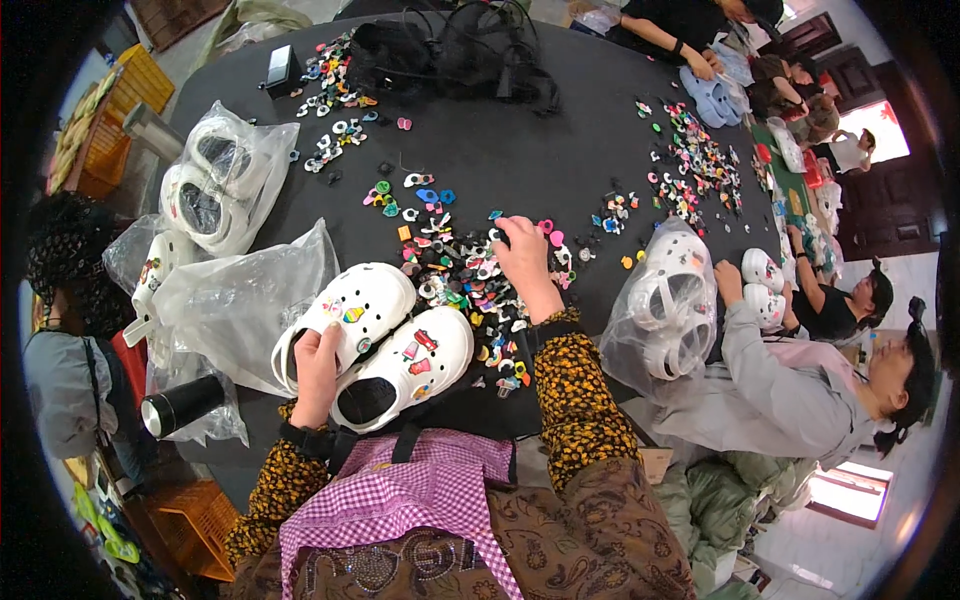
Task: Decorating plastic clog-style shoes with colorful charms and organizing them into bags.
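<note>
My left hand grips a white clog at its opening, with the thumb on top. Holes dot the clog's upper, and a few colourful charms are fixed in it. Close against it on the right lies a second white clog, bearing several red and pink charms. My right hand reaches into a loose heap of mixed shoe charms beyond the clogs. Its fingers are curled together at the heap's far side; what they hold, if anything, is too small to name.
Bagged white clogs and a clear plastic bag lie left, near a black tumbler. Another bagged pair lies right, beside a co-worker in grey. More charms and a black bag occupy the black table.
</note>
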The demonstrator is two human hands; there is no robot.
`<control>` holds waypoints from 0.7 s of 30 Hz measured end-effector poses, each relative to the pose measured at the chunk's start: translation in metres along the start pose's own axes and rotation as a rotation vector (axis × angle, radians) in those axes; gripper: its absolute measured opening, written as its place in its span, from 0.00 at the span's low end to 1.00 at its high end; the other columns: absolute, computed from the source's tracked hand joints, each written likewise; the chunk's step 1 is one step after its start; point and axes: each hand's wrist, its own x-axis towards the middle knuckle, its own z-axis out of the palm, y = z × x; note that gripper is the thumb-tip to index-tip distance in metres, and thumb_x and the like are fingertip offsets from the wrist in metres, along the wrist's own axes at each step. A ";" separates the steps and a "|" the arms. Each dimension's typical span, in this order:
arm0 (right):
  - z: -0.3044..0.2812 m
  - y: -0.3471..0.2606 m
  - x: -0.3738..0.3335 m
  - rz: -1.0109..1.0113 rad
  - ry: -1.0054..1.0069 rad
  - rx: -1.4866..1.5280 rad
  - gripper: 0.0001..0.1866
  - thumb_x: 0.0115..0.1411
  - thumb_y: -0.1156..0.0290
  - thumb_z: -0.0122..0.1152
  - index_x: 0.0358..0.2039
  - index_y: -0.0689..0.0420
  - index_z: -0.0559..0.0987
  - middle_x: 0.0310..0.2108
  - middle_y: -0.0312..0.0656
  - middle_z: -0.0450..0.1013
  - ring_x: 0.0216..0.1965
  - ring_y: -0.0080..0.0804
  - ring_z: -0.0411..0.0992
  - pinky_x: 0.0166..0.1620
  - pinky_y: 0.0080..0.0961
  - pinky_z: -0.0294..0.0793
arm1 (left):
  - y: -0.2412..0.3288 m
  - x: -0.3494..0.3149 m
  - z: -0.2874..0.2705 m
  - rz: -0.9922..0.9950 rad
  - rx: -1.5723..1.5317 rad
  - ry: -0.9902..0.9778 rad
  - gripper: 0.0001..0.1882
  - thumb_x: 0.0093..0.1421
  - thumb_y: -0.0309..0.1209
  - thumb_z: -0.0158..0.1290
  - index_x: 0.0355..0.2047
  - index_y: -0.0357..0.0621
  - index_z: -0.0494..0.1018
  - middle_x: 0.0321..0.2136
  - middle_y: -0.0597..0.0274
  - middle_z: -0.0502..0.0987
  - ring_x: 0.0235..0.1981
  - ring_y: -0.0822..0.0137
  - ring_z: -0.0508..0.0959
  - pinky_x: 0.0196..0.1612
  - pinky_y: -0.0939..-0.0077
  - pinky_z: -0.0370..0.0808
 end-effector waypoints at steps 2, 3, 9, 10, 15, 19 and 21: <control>0.000 -0.004 -0.003 -0.024 -0.062 -0.182 0.10 0.46 0.72 0.60 0.32 0.54 0.79 0.37 0.41 0.72 0.39 0.45 0.68 0.44 0.38 0.67 | -0.002 0.001 -0.002 -0.011 -0.038 -0.027 0.15 0.62 0.32 0.48 0.40 0.28 0.71 0.33 0.62 0.78 0.30 0.78 0.75 0.33 0.83 0.71; -0.002 -0.003 -0.003 0.012 -0.084 -0.157 0.08 0.47 0.71 0.59 0.30 0.54 0.79 0.35 0.41 0.72 0.38 0.44 0.67 0.44 0.38 0.66 | -0.002 0.001 -0.003 -0.026 -0.015 -0.018 0.15 0.62 0.31 0.48 0.40 0.28 0.71 0.33 0.62 0.78 0.30 0.78 0.75 0.33 0.83 0.71; -0.025 0.012 -0.002 0.097 -0.132 -0.185 0.04 0.50 0.70 0.55 0.26 0.54 0.77 0.31 0.41 0.73 0.38 0.43 0.68 0.43 0.39 0.66 | -0.001 0.001 -0.002 -0.007 -0.057 -0.033 0.15 0.62 0.31 0.47 0.40 0.28 0.71 0.33 0.60 0.78 0.30 0.78 0.75 0.33 0.83 0.72; -0.030 0.014 -0.002 0.145 -0.144 -0.221 0.04 0.50 0.70 0.55 0.26 0.54 0.77 0.31 0.41 0.73 0.38 0.43 0.68 0.43 0.39 0.66 | -0.001 0.000 -0.001 -0.014 -0.035 -0.016 0.15 0.62 0.31 0.47 0.40 0.28 0.71 0.33 0.60 0.78 0.30 0.78 0.75 0.33 0.83 0.72; -0.043 0.009 -0.004 0.156 -0.163 -0.359 0.06 0.49 0.73 0.56 0.29 0.51 0.79 0.36 0.37 0.74 0.43 0.41 0.67 0.47 0.40 0.64 | 0.002 0.000 0.001 -0.024 -0.052 -0.027 0.15 0.63 0.30 0.47 0.41 0.28 0.71 0.34 0.59 0.78 0.30 0.77 0.76 0.33 0.83 0.73; -0.027 0.000 -0.003 -0.030 -0.140 -0.252 0.08 0.48 0.73 0.58 0.31 0.50 0.79 0.33 0.36 0.73 0.42 0.39 0.66 0.44 0.38 0.63 | 0.002 0.000 0.000 -0.034 -0.027 -0.012 0.15 0.63 0.30 0.47 0.41 0.28 0.71 0.34 0.58 0.78 0.31 0.76 0.76 0.33 0.83 0.73; -0.017 -0.005 -0.009 -0.045 -0.174 -0.244 0.08 0.48 0.72 0.58 0.31 0.50 0.79 0.34 0.36 0.73 0.42 0.40 0.66 0.44 0.38 0.63 | 0.001 0.000 0.000 -0.025 -0.064 -0.028 0.15 0.62 0.30 0.47 0.41 0.27 0.71 0.34 0.58 0.78 0.31 0.76 0.76 0.33 0.83 0.73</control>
